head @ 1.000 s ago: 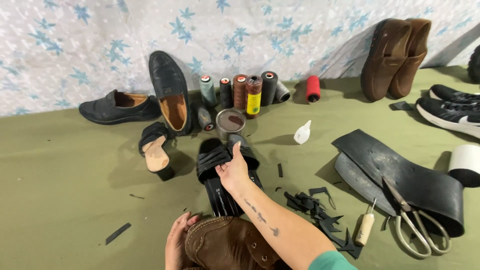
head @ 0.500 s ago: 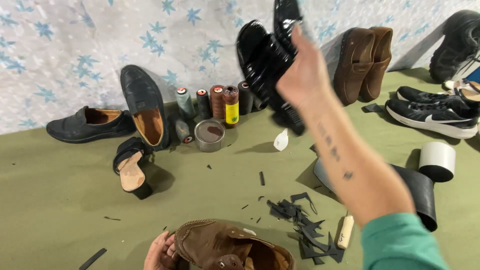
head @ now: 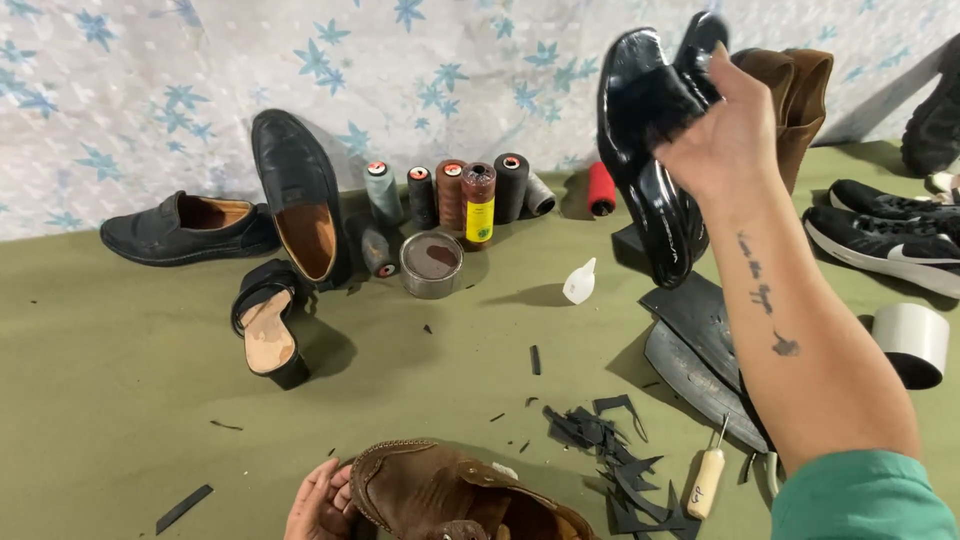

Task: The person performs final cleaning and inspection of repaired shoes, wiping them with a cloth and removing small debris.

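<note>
Between the hands lies open green floor [head: 120, 400], crossed only by black rubber scraps [head: 610, 450] just right of the left hand [head: 320, 500]. Under the raised right hand [head: 715, 135], rubber sheets [head: 700, 340] and an awl [head: 707, 478] block the way; beyond, thread spools [head: 470, 195] and a tin [head: 431, 265] stand together.

The brown suede shoe [head: 455, 495] runs off the bottom edge, its heel end unseen. The left hand [head: 318, 503] beside it is cut at the wrist by the same edge. The right hand [head: 722, 140] covers the middle of the glossy black sandals [head: 650, 150], whose tops leave the frame above. Right of those sandals, the black sneaker [head: 885, 240] and a white roll [head: 910, 340] are clipped by the right edge. The forearm hides much of the black rubber sheet [head: 695, 345] beneath it.
</note>
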